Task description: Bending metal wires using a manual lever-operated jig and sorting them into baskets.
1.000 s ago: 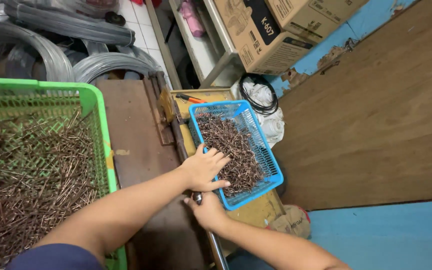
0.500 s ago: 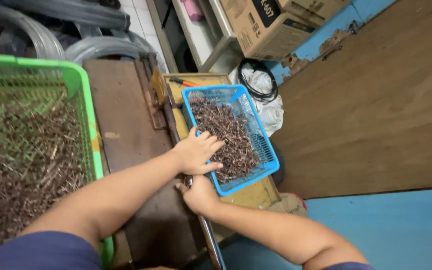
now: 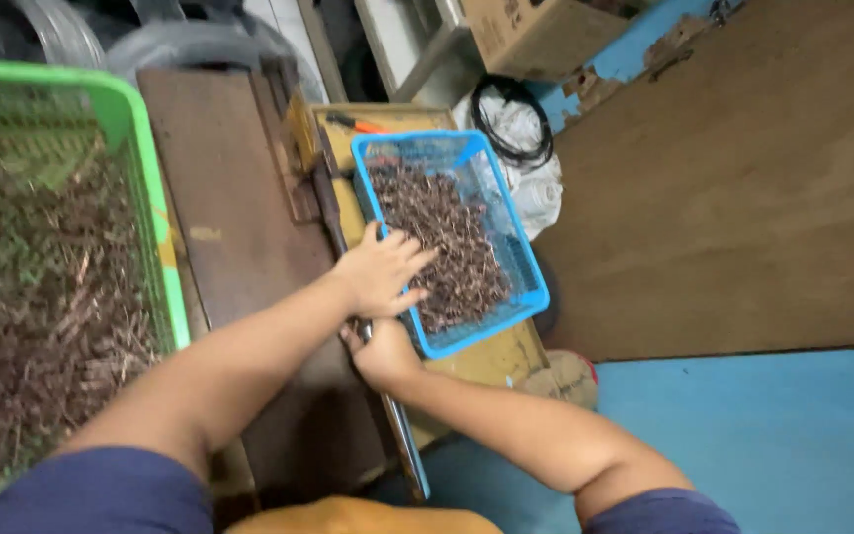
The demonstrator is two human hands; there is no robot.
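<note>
1. Since the earlier frame, the left hand (image 3: 380, 274) has kept its place on the blue basket (image 3: 531, 267)'s near rim, fingers splayed flat, gripping nothing.
2. Right hand (image 3: 380, 353) just below, against a metal bar (image 3: 399, 425) — grip cannot be told.
3. Blue basket holds brown nails (image 3: 447, 237); green basket (image 3: 145, 178) — similar pieces.

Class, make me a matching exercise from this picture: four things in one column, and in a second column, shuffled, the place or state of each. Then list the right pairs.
Things
1. blue basket
2. green basket
3. left hand
4. cardboard box

Places or states
A. at the far left, full of brown metal pieces
B. at the top, beside the blue wall
C. in the middle, on a yellow stand
D. spread flat over the near edge of the blue basket

Right pairs: 1-C, 2-A, 3-D, 4-B
</note>
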